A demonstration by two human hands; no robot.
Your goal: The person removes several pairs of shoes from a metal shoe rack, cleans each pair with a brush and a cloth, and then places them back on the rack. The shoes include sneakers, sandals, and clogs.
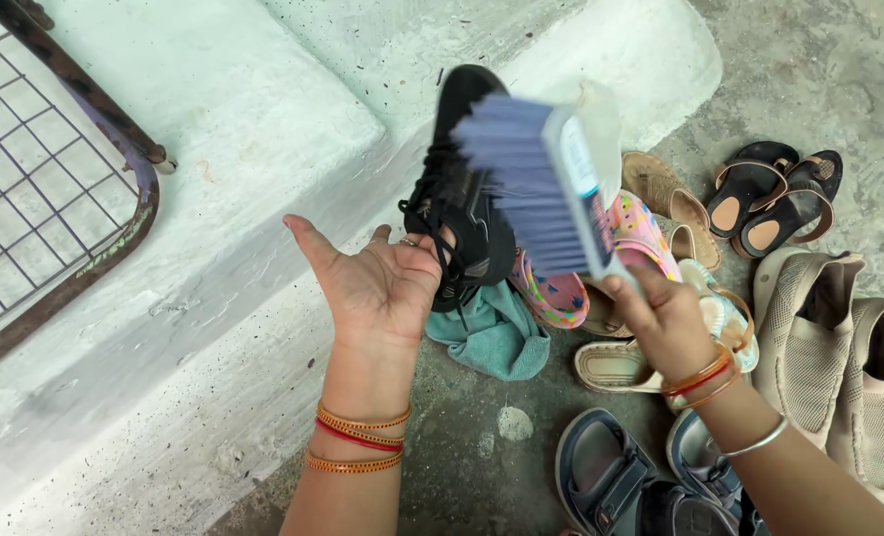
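Note:
My left hand (378, 283) holds a black lace-up shoe (462, 189) upright, sole turned away, fingers tucked inside it. My right hand (665, 318) grips the handle of a white scrubbing brush (541, 179) with long blue-grey bristles. The bristles press against the side of the black shoe. Both wrists wear orange and red bangles, and the right one also has a silver bangle.
A teal cloth (497, 337) lies on the concrete floor below the shoe. Several sandals and slippers lie to the right: pink patterned ones (640, 233), brown ones (769, 199), beige slip-ons (849, 347), blue sandals (621, 476). White steps (214, 199) and a wire grate (35, 189) are on the left.

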